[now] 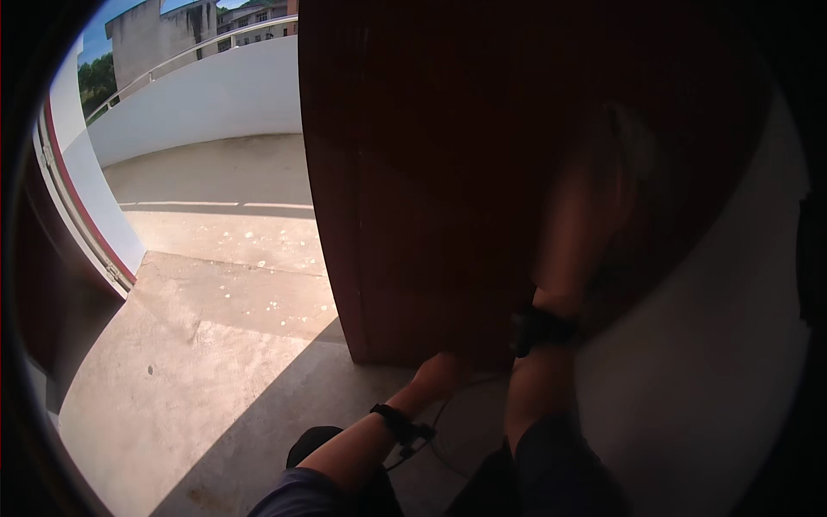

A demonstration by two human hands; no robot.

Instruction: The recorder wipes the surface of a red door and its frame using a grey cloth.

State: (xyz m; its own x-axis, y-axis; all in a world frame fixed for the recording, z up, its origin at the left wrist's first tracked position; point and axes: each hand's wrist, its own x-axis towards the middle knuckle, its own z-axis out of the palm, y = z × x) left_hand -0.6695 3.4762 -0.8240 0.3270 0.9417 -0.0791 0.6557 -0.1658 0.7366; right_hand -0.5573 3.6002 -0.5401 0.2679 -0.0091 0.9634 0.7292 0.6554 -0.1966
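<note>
A dark red-brown door panel [439, 194] stands upright before me, deep in shadow. My right hand [601, 187] is raised against its right part and is blurred. At its fingers is a pale, cloth-like thing [636, 142], too dim to name more exactly. My left hand [442, 376] is low, close to the door's bottom edge, with its fingers curled. Whether it holds anything is hidden in the dark. Black straps with small devices circle my left wrist [404, 428] and my right wrist [543, 328].
Sunlit concrete floor [174, 349] runs left of the door to a balcony with a white parapet [213, 90] and metal rail [194, 48]. A door frame with hinges [84, 207] borders the left. A thin dark curve [436, 420], cable or rim, shows near my knees.
</note>
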